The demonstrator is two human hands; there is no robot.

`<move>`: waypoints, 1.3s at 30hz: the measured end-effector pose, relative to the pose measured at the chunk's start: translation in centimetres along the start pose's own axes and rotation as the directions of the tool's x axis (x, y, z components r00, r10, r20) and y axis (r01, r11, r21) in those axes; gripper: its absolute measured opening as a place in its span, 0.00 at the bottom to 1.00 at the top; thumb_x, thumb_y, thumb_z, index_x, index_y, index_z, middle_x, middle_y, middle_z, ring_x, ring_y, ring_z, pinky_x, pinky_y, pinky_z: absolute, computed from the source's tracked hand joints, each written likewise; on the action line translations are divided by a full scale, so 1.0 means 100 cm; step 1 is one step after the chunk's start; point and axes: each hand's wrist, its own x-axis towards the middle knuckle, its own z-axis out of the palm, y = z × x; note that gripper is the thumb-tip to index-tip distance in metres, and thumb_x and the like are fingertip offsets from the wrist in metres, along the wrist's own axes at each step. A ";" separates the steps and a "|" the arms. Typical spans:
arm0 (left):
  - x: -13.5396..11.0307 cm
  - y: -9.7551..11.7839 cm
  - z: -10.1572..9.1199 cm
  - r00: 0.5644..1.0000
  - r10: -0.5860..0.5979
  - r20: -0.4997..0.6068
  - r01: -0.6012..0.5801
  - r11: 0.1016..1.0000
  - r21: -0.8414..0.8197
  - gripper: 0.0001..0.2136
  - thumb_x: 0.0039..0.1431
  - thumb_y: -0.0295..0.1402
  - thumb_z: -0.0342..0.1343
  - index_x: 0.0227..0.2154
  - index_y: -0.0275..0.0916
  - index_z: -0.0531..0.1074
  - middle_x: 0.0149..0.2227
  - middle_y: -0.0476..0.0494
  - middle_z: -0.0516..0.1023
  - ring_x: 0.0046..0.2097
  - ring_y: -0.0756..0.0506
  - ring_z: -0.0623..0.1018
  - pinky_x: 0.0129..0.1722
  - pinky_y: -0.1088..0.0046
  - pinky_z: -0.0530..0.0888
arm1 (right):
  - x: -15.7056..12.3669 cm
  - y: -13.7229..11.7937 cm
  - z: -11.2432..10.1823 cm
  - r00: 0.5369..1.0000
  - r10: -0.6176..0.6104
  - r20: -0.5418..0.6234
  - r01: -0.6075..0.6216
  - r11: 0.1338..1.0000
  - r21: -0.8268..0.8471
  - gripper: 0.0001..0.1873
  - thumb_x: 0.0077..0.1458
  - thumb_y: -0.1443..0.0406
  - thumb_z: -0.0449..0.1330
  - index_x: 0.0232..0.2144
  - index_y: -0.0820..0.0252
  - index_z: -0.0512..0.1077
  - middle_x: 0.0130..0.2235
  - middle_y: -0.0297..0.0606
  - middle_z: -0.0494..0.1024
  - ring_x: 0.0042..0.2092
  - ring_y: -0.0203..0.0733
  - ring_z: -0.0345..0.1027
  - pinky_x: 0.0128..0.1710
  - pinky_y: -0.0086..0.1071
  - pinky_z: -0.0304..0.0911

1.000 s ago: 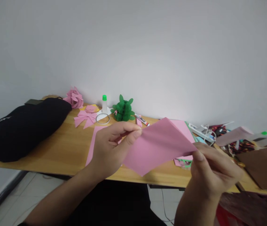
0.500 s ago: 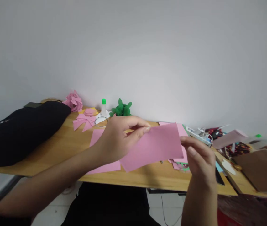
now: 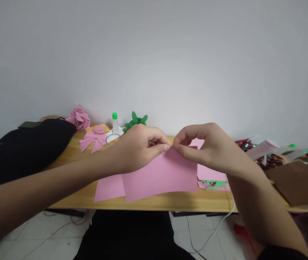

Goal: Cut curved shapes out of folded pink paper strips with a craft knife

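Observation:
A sheet of pink paper hangs from my fingers over the table's front part. My left hand pinches its top edge near the middle. Close beside it, my right hand pinches the same edge, the fingertips of both hands almost touching. Another pink sheet lies on the table to the left, partly covered by the held one. Behind my right hand, more pink sheets lie on the table with green and pink scraps at their near edge.
A black garment or bag covers the table's left end. Along the wall are a pink paper flower, a pink bow, a glue stick and a green paper piece. Brown cardboard lies at right; a white cable hangs down.
My right hand has moved left and up from the sheet's right edge to its top edge beside my left hand, and now pinches there. The view has shifted slightly.

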 end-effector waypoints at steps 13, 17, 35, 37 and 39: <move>0.003 -0.007 -0.009 0.999 -0.031 0.010 0.031 0.999 -0.020 0.07 0.54 0.35 0.58 0.26 0.41 0.80 0.27 0.47 0.82 0.29 0.47 0.79 0.28 0.76 0.72 | -0.005 0.020 -0.034 0.999 -0.039 -0.017 0.037 0.997 -0.074 0.08 0.46 0.70 0.60 0.19 0.55 0.76 0.20 0.29 0.78 0.23 0.33 0.71 0.22 0.25 0.65; 0.005 -0.010 -0.012 0.998 -0.050 -0.026 0.048 0.996 -0.074 0.06 0.51 0.35 0.61 0.24 0.41 0.80 0.26 0.47 0.81 0.28 0.48 0.79 0.26 0.78 0.71 | -0.010 0.024 -0.045 0.987 0.004 -0.158 -0.016 0.997 -0.079 0.07 0.46 0.67 0.62 0.19 0.57 0.77 0.21 0.32 0.79 0.23 0.34 0.71 0.21 0.26 0.64; 0.000 0.008 -0.024 0.997 -0.069 0.017 0.069 0.997 -0.022 0.06 0.46 0.35 0.60 0.20 0.41 0.80 0.23 0.47 0.81 0.26 0.48 0.79 0.23 0.80 0.71 | -0.007 0.008 -0.029 0.997 -0.082 -0.003 0.081 0.988 -0.135 0.10 0.54 0.63 0.62 0.23 0.55 0.77 0.23 0.31 0.79 0.24 0.34 0.72 0.24 0.26 0.65; -0.006 0.006 -0.033 0.996 -0.092 0.019 0.092 0.995 0.040 0.07 0.47 0.36 0.59 0.21 0.41 0.80 0.24 0.47 0.82 0.27 0.48 0.79 0.24 0.80 0.72 | -0.011 0.007 -0.034 0.999 -0.049 -0.004 0.047 0.986 -0.158 0.10 0.55 0.62 0.62 0.23 0.55 0.77 0.24 0.32 0.80 0.26 0.34 0.72 0.26 0.27 0.66; -0.015 0.001 -0.045 0.993 -0.111 0.026 0.108 0.989 0.105 0.07 0.48 0.36 0.59 0.23 0.42 0.80 0.26 0.48 0.82 0.29 0.47 0.80 0.27 0.79 0.74 | -0.016 0.007 -0.040 1.000 -0.002 -0.007 0.001 0.985 -0.172 0.11 0.55 0.62 0.61 0.23 0.56 0.77 0.24 0.33 0.80 0.26 0.35 0.73 0.28 0.27 0.67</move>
